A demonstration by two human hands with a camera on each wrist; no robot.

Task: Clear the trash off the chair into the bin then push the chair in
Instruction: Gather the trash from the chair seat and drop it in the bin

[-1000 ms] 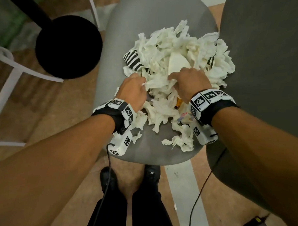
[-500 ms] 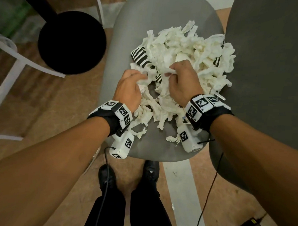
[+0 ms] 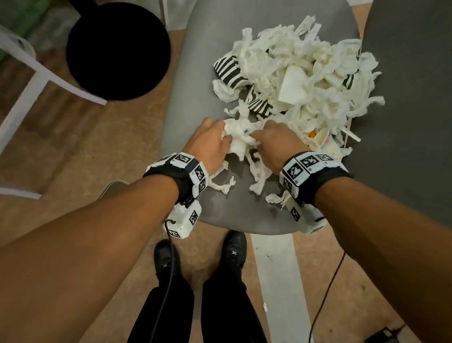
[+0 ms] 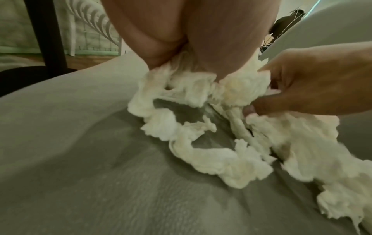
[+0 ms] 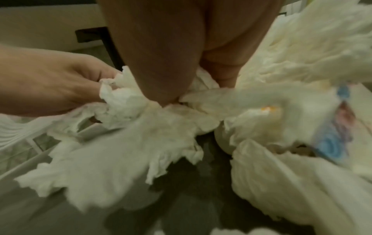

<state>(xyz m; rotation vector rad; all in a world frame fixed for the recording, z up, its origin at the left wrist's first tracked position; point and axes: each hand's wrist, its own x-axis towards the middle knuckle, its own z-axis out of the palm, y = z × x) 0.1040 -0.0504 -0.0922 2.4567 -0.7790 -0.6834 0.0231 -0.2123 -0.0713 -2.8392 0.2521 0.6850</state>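
Head view steeply down over the chair point(image 3: 197, 97); both wrist views close, sharing its tissue clump point(image 4: 201, 89).

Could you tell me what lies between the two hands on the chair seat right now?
A wad of torn white tissue lies between the left hand and the right hand; both grip it, clearest in the head view.

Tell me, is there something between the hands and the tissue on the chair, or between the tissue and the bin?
Nothing separates them: the left hand and right hand already grip the shredded tissue on the chair. The bin stands open beside the chair, with nothing visible between.
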